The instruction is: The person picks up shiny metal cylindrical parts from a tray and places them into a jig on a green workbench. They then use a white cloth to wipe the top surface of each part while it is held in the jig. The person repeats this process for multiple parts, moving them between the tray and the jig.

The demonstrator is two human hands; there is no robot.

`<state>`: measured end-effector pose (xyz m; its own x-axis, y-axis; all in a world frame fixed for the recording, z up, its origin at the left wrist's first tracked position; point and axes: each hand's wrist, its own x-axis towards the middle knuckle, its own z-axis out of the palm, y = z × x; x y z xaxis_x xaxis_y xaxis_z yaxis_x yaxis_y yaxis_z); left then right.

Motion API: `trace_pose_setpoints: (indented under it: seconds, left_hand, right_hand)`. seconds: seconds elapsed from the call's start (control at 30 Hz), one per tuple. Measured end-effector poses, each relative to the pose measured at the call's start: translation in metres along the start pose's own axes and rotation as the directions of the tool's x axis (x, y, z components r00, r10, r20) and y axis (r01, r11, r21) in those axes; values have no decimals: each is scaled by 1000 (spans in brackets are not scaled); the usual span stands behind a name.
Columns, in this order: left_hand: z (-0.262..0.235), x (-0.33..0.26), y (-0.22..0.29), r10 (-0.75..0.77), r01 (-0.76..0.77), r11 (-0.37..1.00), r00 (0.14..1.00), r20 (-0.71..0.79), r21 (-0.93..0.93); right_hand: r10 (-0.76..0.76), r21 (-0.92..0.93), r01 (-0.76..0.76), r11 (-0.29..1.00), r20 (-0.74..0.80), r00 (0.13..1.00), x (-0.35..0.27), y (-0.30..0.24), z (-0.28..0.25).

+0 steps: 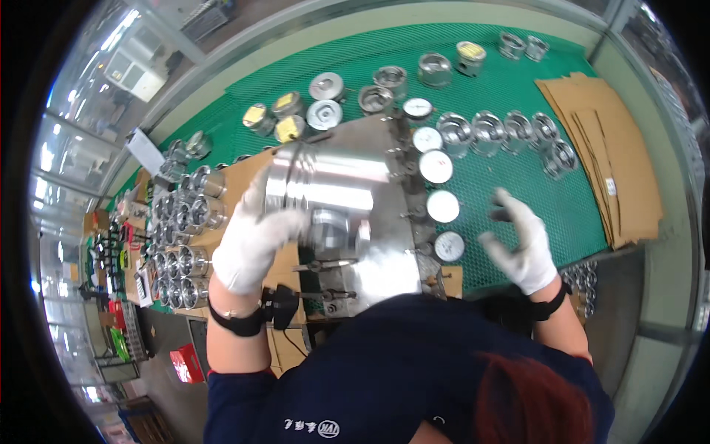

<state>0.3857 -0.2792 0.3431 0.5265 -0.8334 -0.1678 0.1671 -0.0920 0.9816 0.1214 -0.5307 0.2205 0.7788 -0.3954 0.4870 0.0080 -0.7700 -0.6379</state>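
My left hand (259,237), in a white glove, is closed around the left end of a large shiny metal piston (333,191). The piston lies on its side over a flat steel gauging fixture (388,274), slightly blurred, its pin hole partly showing below. Several round dial gauges (435,167) line the fixture's right edge. Right of those dials, my gloved right hand (521,248) hovers over the green mat with its fingers apart and nothing in them. Metal prongs (325,265) stick out from the fixture's left side, near my left wrist.
Pistons stand on the green mat (510,214) behind the fixture, some bearing yellow labels (287,129); another row of pistons (488,131) is at right. Brown cardboard sheets (621,163) lie far right. Stacked pistons (188,211) crowd the left side. A red box (186,364) is on the floor.
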Motion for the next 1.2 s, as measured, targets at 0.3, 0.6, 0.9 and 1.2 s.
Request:
trace_pose_setpoints:
  seconds: [0.3,0.6,0.9,1.2]
  left_hand:
    - [85,1,-50,295,-585,655,781,551,478]
    - [20,-95,-96,-116,193,946,952,-284,261]
    - [-79,-162,-192,26,523,738,611,-791,428]
    - [-317,-213,-194,423,825,116,463,-779,554]
  right_hand:
    - [65,319,-76,945,44,997,-2,-28,-19]
    - [896,376,-830,413,-3,444,-26,236,-35]
    - [955,730,-678,84,136,264,-19,385,-3]
    - [937,652,-721,235,46,346,-127,300,-52]
